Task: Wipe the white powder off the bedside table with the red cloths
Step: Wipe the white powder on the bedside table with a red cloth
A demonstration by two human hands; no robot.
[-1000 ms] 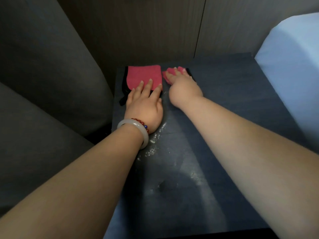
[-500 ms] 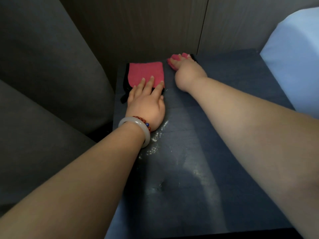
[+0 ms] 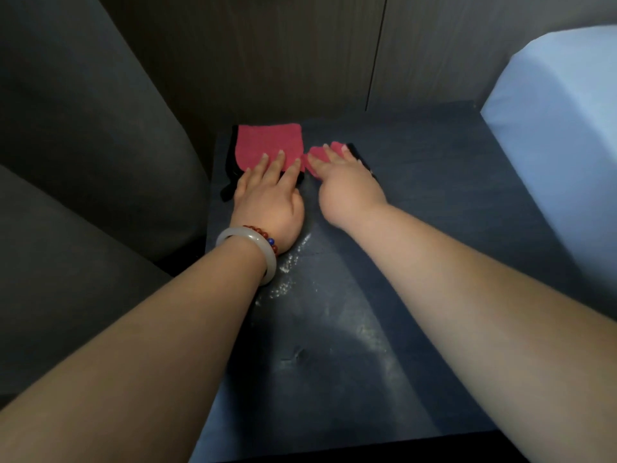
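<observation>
flatly, both hands' spread fingers (image 3: 279, 162) press soft red cloths (image 3: 267, 142) onto the powder-streaked dark table (image 3: 450, 182).

— What carries everything here?

— A dark bedside table (image 3: 467, 182), its top seen from above, wedged between a grey upholstered seat and a pale blue bed.

— And what lies on it?

— Two red cloths at the far left corner: a larger red cloth (image 3: 268, 142) with black trim, flat, and a smaller red cloth (image 3: 322, 155) just beside it. White powder (image 3: 283, 279) streaks the middle, with a fainter smear (image 3: 370, 335) nearer the front edge.
</observation>
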